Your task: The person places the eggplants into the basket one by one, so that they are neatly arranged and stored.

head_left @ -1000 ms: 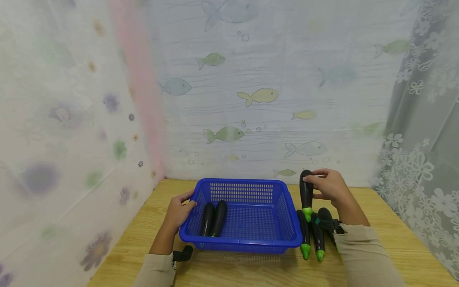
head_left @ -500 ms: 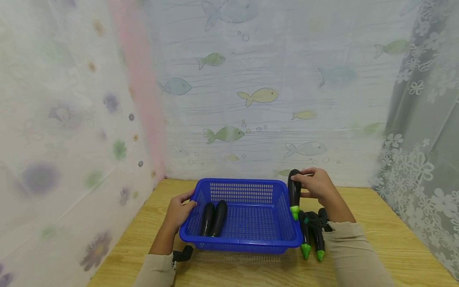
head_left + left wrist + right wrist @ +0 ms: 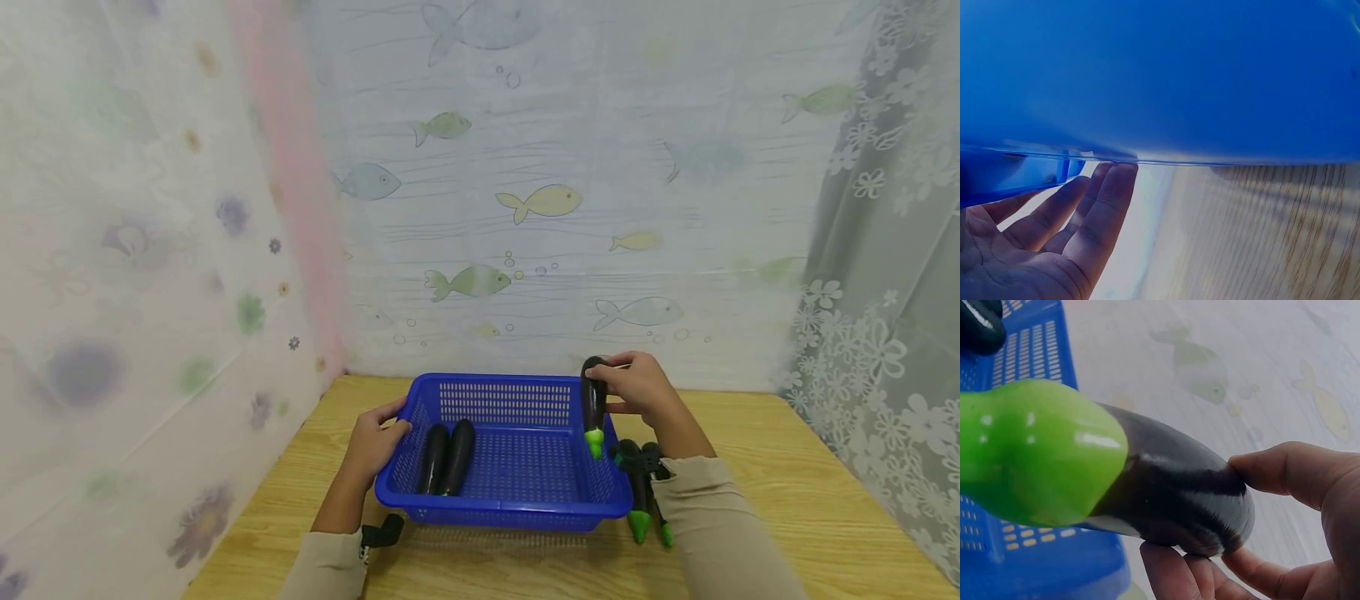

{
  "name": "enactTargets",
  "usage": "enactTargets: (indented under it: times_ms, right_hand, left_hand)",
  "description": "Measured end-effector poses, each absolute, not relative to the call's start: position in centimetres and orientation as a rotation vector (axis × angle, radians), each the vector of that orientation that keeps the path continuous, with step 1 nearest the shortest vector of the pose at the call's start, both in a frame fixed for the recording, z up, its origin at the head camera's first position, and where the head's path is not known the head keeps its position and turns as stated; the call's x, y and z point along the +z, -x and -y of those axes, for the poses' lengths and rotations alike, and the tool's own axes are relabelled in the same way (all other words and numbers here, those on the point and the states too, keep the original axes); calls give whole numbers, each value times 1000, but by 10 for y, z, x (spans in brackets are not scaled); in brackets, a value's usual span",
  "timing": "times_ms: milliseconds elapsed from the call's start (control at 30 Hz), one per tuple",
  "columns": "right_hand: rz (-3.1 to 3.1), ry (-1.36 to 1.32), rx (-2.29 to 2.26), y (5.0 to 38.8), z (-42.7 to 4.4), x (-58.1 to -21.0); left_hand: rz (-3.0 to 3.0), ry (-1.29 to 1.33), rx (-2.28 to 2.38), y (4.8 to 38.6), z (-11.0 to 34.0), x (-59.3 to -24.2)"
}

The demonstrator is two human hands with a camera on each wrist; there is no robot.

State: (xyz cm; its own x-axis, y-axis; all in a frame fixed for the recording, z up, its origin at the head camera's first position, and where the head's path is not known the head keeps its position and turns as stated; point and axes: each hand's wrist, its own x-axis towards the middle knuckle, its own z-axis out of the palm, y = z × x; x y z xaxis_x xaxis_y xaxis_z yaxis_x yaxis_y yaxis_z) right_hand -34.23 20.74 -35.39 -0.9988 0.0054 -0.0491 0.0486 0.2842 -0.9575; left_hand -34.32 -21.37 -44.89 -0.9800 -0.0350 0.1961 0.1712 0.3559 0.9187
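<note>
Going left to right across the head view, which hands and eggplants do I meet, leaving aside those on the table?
Left hand, left eggplant in the blue basket, right eggplant in it, held eggplant, right hand.

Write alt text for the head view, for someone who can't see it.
A person's right grip pinches an eggplant, green end down, at the right side of a blue basket holding two others. The left grip holds the basket's left side. More eggplants lie right of it on a wooden table.
</note>
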Motion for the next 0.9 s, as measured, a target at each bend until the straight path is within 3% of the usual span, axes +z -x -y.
enactTargets:
  times_ms: [900]
  right_hand:
    - [-2442, -35, -1813, 362, -161, -374]
  left_hand:
    - [2430, 132, -1693, 345, 217, -453]
